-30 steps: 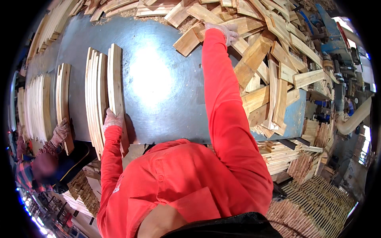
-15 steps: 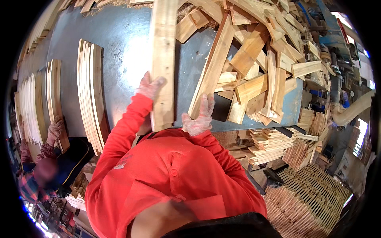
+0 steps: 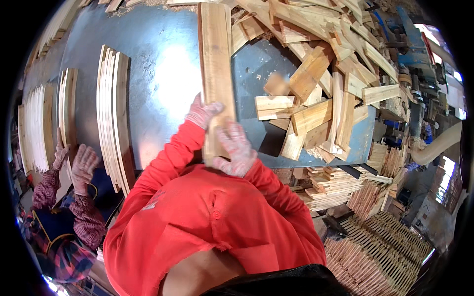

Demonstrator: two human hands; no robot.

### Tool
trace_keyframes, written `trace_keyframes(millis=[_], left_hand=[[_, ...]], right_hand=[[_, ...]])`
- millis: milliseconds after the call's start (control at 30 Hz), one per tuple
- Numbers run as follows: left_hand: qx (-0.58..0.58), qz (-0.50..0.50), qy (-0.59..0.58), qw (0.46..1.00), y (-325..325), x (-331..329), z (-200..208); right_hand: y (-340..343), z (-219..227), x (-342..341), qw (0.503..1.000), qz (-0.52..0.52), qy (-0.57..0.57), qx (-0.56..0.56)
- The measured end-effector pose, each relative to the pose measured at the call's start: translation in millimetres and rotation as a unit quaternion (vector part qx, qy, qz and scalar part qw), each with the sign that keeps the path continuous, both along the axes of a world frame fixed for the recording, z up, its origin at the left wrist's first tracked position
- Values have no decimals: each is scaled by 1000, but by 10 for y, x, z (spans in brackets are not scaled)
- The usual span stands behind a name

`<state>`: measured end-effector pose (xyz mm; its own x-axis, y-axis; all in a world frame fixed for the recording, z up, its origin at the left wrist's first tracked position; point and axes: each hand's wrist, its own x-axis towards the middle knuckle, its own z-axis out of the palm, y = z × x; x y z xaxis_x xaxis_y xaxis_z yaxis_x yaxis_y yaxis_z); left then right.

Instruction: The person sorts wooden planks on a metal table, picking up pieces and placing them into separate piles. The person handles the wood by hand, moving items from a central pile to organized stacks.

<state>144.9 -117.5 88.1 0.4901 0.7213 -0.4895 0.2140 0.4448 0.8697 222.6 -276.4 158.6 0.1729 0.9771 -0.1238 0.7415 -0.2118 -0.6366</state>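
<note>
A long, pale wooden board [image 3: 217,59] lies lengthwise in front of me on the grey table. A darker edge along its left side looks like another board beneath it. My left hand [image 3: 203,112], in a thin pale glove, grips the left edge with its thumb on top. My right hand [image 3: 237,150], gloved alike, lies over the near right part of the same board, fingers bent and thumb towards the near end. To the right of them is a heap of loose wood offcuts [image 3: 313,113].
Upright board stacks [image 3: 113,113] stand on the grey table [image 3: 148,29] to my left. A co-worker's gloved hands [image 3: 84,167] are raised beside a smaller stack [image 3: 68,103]. Bundled wood strips [image 3: 380,251] are piled at lower right, below a pale hose [image 3: 439,143].
The slanted board by my right hand has left its place by the heap. My right hand has moved left onto the board at my left hand. The co-worker's hands have lifted off their stack.
</note>
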Motion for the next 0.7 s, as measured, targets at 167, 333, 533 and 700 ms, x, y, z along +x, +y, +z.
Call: trace_keyframes(millis=[167, 333, 533, 700], left_hand=[[189, -74, 232, 951, 702, -756, 113], [236, -71, 518, 819, 806, -1547, 504], [268, -13, 552, 789, 494, -2211, -221], [250, 36, 581, 773, 597, -2755, -108]], right_hand=[[597, -322, 748, 986, 29, -85, 138], [1486, 34, 2106, 907, -162, -361, 141], [2433, -82, 3032, 909, -127, -396, -21], [2337, -85, 2848, 922, -68, -363, -113]])
